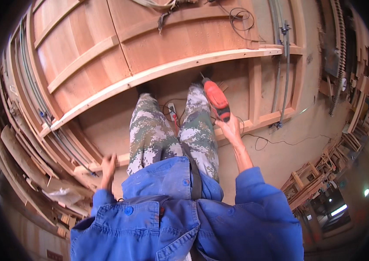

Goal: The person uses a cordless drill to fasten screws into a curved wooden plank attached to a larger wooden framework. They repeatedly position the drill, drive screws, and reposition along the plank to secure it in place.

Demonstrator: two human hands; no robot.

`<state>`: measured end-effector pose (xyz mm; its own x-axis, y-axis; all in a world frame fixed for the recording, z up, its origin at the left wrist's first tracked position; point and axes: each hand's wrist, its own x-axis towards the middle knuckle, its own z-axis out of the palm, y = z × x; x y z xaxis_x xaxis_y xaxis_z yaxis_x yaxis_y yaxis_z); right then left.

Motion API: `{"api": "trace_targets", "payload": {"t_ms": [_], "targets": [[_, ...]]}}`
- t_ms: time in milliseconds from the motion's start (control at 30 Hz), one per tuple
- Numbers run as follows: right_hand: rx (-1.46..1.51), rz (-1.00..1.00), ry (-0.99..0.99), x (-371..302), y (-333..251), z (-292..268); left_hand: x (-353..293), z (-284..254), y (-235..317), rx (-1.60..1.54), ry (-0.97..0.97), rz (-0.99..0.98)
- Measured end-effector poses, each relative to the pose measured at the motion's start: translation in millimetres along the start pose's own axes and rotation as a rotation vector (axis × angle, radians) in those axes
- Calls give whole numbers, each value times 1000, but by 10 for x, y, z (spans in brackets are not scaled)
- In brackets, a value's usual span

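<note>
My right hand grips the handle of a red and black power drill. The drill's thin bit points up toward a long pale wooden rail with a row of small holes along it. Over at the left, my left hand is curled beside the near wooden beam of the frame; anything in its fingers is hidden. Just beyond the rail lie reddish wood panels crossed by battens.
My legs stand inside the frame, between rail and near beam. Long metal bar clamps span its right end, with more at the left. A cord trails over the floor at right. Timber is stacked left; wood scraps pile up right.
</note>
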<state>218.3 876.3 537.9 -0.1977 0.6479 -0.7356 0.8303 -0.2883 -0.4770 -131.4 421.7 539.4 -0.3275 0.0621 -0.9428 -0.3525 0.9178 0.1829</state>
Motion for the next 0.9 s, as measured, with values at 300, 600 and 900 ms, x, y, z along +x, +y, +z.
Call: {"api": "trace_targets", "payload": {"t_ms": [300,600,900], "targets": [[-12,-98,-132,1080,265,-249,-61,2725,2977,-319,-343,232],[-58,-108,-248,1486,167,-318,221,3613,3342,-272,-301,155],[-495,-55,-256,1792,-444,-163,783,3765,3866,-509,-292,-5]]}}
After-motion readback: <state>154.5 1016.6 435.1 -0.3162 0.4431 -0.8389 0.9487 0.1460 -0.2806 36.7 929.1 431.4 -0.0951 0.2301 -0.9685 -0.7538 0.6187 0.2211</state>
